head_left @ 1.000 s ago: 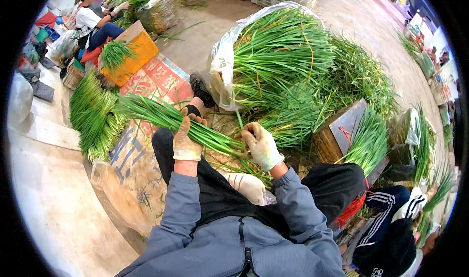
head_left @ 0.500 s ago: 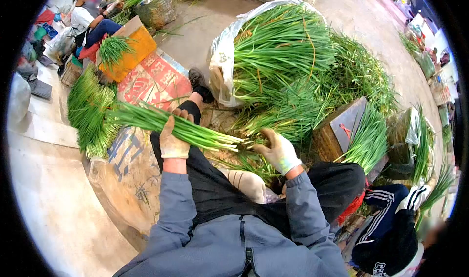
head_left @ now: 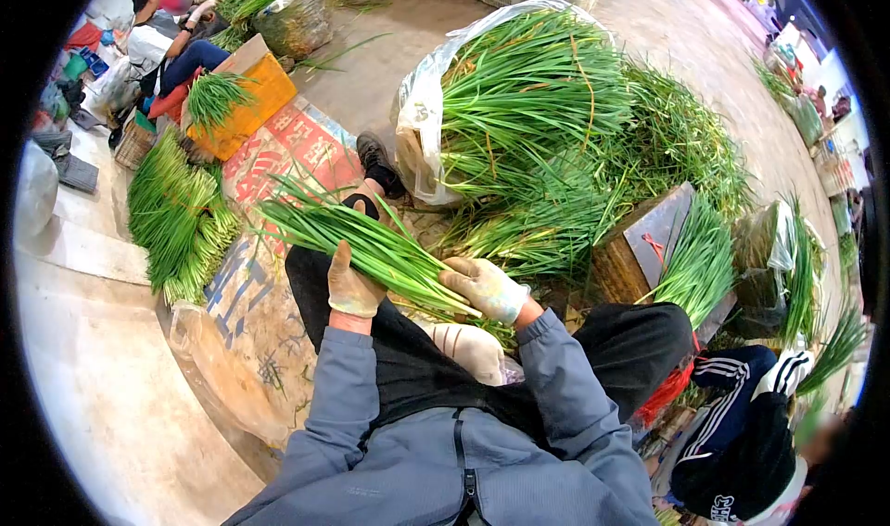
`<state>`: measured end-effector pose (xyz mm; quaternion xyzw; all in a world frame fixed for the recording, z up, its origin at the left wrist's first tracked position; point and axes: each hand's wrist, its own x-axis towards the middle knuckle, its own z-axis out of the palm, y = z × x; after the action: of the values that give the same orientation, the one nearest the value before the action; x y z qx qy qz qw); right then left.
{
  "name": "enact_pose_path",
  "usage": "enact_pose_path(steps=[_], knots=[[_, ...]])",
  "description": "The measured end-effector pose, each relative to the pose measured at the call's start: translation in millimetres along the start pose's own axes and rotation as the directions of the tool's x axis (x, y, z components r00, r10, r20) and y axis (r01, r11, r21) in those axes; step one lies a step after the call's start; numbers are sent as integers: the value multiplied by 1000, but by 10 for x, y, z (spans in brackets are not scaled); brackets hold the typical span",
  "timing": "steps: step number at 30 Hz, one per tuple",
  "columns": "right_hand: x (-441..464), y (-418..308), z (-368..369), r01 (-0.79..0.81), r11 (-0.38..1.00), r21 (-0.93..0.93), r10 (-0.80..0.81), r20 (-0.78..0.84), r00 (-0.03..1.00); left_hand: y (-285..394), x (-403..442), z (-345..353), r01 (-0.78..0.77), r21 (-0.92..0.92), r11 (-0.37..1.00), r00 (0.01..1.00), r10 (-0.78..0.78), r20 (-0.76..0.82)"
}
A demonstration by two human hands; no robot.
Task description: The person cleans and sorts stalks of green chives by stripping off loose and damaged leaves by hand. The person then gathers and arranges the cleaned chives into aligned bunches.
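Observation:
A bunch of garlic chives point(head_left: 394, 259) lies slantwise above my lap, leaves to the upper left and pale stem ends to the lower right. My left hand point(head_left: 354, 290), in a pale glove, is closed around the bunch near its middle, thumb up. Close to the stem ends, my right hand point(head_left: 489, 290), gloved too, has its fingers closed on the same bunch; its fingertips are partly hidden by the stems. Beyond my right hand, a loose heap of chives point(head_left: 547, 225) spreads over the floor.
A big plastic bag point(head_left: 422, 137) stuffed with chives stands ahead. Stacked chives point(head_left: 176, 220) lie at left, near an orange crate point(head_left: 250, 104). A wooden block point(head_left: 630, 253) with more chives is at right. One person point(head_left: 167, 49) sits upper left, another point(head_left: 742, 443) lower right.
My right hand has gone from open fingers by the stem ends to closed on the bunch. The left hand and the chives have shifted slightly right, and the bunch tilts more steeply.

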<state>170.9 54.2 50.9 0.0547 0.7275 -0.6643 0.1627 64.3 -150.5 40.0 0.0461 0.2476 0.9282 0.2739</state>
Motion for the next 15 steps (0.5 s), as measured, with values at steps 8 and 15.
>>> enact_pose_path(steps=[8, 15], knots=[[-53, 96, 35, 199, 922, -333, -272, -190, 943, 0, 109, -277, 62, -125, 990, 995, -52, 84], [-27, -104, 246, 284, 749, -599, -524, -273, 807, -26, 118, -259, 75, -205, 976, 997, -75, 6]])
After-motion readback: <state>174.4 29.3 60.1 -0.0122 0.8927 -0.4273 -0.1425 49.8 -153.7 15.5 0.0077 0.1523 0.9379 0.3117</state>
